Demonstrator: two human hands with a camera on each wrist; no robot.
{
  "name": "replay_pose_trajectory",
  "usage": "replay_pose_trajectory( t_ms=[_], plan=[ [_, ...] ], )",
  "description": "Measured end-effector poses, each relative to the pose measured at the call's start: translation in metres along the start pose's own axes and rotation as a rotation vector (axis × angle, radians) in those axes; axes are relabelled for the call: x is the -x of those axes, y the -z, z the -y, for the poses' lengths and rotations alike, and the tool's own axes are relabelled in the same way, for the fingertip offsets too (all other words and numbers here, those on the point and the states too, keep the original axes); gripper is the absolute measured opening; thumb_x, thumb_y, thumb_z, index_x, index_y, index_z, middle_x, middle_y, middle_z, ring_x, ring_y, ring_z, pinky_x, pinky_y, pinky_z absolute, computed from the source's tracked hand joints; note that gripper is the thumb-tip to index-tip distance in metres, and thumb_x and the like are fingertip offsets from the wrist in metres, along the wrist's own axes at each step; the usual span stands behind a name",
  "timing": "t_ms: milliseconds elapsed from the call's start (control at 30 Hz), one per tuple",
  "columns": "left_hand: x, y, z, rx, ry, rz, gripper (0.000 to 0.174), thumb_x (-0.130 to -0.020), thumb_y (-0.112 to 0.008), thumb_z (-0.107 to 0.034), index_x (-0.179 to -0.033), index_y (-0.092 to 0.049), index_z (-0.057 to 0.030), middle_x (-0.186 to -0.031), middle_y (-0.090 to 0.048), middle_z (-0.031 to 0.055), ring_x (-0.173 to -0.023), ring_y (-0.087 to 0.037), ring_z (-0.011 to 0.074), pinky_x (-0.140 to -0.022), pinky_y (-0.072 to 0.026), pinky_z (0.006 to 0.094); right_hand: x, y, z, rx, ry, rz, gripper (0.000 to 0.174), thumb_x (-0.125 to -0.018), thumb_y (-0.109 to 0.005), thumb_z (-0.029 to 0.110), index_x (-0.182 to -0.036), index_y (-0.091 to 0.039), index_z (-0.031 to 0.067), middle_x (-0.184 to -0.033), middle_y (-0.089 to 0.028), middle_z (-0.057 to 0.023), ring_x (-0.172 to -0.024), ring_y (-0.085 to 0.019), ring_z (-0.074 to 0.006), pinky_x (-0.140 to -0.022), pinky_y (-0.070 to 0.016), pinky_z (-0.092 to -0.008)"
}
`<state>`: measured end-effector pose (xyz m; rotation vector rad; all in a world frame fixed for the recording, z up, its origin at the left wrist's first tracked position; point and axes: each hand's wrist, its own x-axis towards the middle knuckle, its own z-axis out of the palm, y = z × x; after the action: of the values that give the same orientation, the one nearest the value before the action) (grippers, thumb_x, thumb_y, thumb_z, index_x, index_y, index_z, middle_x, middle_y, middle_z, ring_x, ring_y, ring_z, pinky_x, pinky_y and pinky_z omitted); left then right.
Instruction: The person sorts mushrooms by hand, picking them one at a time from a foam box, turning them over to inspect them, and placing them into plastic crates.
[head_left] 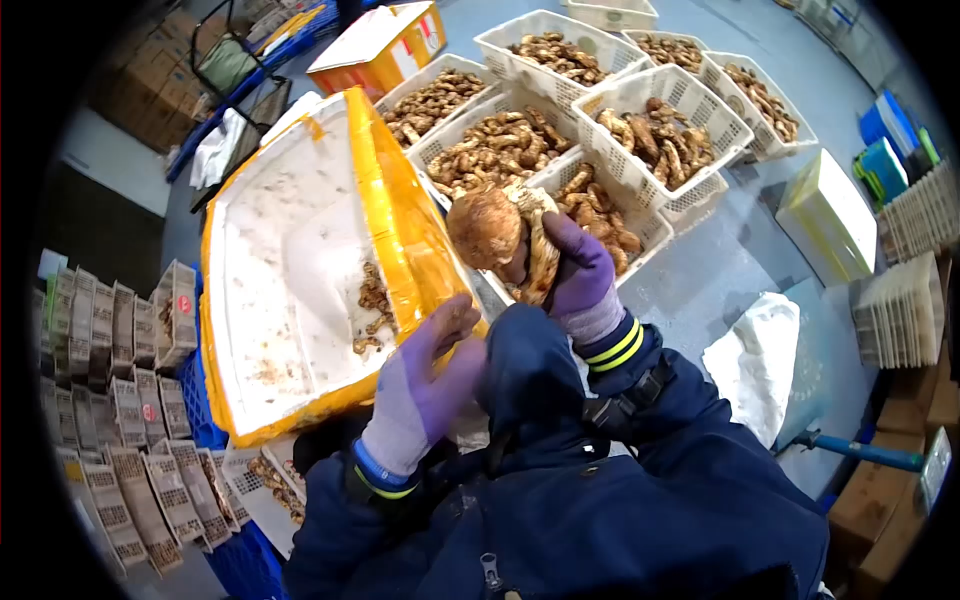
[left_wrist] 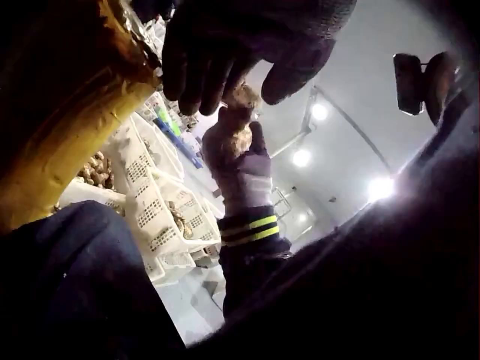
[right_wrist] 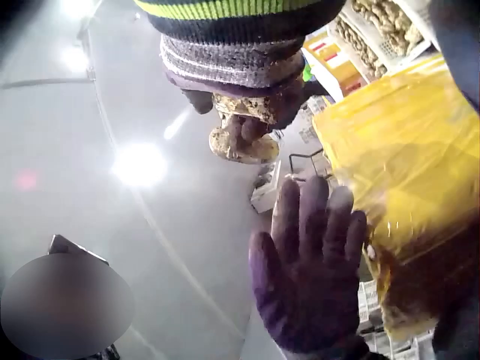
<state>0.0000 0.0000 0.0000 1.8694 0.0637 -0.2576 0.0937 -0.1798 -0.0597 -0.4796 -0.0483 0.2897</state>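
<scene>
My gloved right hand (head_left: 588,280) grips mushrooms, among them one with a large brown cap (head_left: 486,229) and a pale, dirt-marked stem (head_left: 540,255). They are held up over the near edge of the mushroom crates. My left hand (head_left: 425,385), in a purple-palmed glove, is raised beside the open foam box (head_left: 270,230), its fingers straight and holding nothing. In the right wrist view the left palm (right_wrist: 309,274) shows with fingers extended, apart from the mushrooms. Small mushroom pieces (head_left: 372,308) lie in the foam box, whose rim is wrapped in yellow tape.
White plastic crates of mushrooms, such as the near one (head_left: 425,160), stand ahead, one (head_left: 735,125) set on top of others. A taped foam box (head_left: 830,210) and a white sheet (head_left: 755,365) lie at the right. Stacked crates (head_left: 130,410) fill the left side.
</scene>
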Motion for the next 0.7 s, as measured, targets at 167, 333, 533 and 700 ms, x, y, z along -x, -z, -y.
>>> replay_pose_trajectory(
  t_ms=[167, 333, 533, 700],
  plan=[
    [0.004, -0.013, -0.006, 0.071, -0.242, -0.084, 0.057, -0.086, -0.065, -0.018, -0.134, -0.046, 0.0037, -0.120, -0.064, 0.0141, -0.115, -0.058, 0.0210, -0.098, -0.0441, 0.0321, 0.025, -0.041, -0.028, 0.173, 0.102, 0.262, 0.047, -0.095, -0.048, 0.021, -0.134, -0.040, -0.0028, -0.117, -0.057, -0.0141, -0.103, -0.058, -0.0205, -0.091, -0.0459, -0.0301],
    [0.020, 0.001, -0.009, 0.071, 0.055, -0.130, 0.036, -0.087, -0.067, -0.014, -0.117, -0.059, 0.0036, -0.109, -0.067, 0.0083, -0.098, -0.062, 0.0152, -0.088, -0.0487, 0.0284, 0.036, -0.072, -0.026, 0.545, 0.058, 0.284, 0.058, -0.092, -0.058, 0.022, -0.141, -0.037, -0.0003, -0.126, -0.053, -0.0110, -0.113, -0.052, -0.0156, -0.096, -0.0426, -0.0279],
    [0.015, 0.000, -0.001, -0.159, -0.134, -0.340, 0.035, -0.080, -0.076, -0.017, -0.108, -0.064, 0.0011, -0.093, -0.069, 0.0088, -0.082, -0.064, 0.0127, -0.076, -0.0509, 0.0279, 0.039, -0.063, -0.019, 0.934, 0.025, 0.096, 0.034, -0.089, -0.063, 0.024, -0.111, -0.061, -0.0019, -0.084, -0.064, -0.0093, -0.078, -0.060, -0.0147, -0.071, -0.0485, -0.0303],
    [0.006, -0.003, 0.013, -0.015, -0.057, -0.273, 0.040, -0.080, -0.074, -0.017, -0.114, -0.063, 0.0022, -0.090, -0.069, 0.0084, -0.081, -0.065, 0.0139, -0.077, -0.0510, 0.0296, 0.025, -0.037, 0.000, 0.815, 0.191, 0.096, 0.030, -0.087, -0.063, 0.022, -0.102, -0.065, -0.0039, -0.079, -0.065, -0.0059, -0.075, -0.062, -0.0134, -0.069, -0.0488, -0.0280]
  ],
)
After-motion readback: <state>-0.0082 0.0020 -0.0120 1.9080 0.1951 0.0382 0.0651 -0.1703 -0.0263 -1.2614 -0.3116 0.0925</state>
